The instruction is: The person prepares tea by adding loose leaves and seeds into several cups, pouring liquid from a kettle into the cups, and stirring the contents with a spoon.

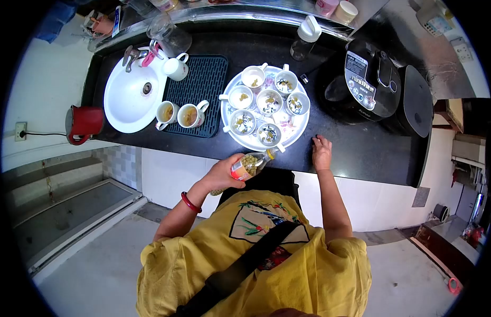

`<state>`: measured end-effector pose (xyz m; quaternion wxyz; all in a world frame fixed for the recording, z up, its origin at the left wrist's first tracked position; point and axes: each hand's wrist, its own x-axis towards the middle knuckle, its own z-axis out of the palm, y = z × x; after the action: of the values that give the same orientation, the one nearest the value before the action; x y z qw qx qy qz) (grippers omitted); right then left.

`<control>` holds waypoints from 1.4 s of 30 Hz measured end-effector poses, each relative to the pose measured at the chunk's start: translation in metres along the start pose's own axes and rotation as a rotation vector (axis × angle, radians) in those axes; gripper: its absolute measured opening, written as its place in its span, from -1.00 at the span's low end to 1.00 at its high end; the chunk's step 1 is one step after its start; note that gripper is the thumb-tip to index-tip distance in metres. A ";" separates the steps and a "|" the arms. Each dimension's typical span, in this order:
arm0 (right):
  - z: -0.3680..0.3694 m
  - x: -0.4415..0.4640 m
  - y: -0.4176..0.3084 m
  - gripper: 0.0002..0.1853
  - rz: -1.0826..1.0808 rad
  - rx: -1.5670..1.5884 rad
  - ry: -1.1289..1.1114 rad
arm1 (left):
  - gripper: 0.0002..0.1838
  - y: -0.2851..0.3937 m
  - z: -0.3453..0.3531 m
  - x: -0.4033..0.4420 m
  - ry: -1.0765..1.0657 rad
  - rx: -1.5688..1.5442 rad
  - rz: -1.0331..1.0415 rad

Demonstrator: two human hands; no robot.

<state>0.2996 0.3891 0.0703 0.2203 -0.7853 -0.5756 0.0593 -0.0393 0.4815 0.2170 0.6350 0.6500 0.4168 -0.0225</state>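
My left hand (pixel 225 173) is closed around a clear plastic bottle (pixel 250 165) of small greenish-yellow beans or pellets. It has a red and orange label and a yellow neck ring, and lies tilted, mouth towards the tray's lower edge. My right hand (pixel 322 153) rests by the counter's front edge with loosely bent fingers; I see nothing held in it. Ahead is a round floral tray (pixel 298 127) bearing several white cups (pixel 269 102) with small yellowish pieces inside. The nearest cup (pixel 268 134) has its handle by the bottle mouth.
Two cups of yellowish contents (pixel 190 115) and a white mug (pixel 176 67) stand on and beside a dark drying mat (pixel 203 79). Left are a sink (pixel 119 100) and red kettle (pixel 83 124). A black cooker (pixel 361 79) and a lidded jug (pixel 305 38) stand right and behind.
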 end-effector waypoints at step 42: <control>-0.039 0.039 -0.166 -0.76 0.919 1.627 -0.663 | -0.20 0.023 -0.005 -0.023 0.319 0.671 -0.157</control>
<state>0.1803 0.4548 0.1798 0.4758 -0.4851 -0.0316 0.7330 -0.0437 0.4771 0.2495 0.3105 0.7831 0.5285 -0.1050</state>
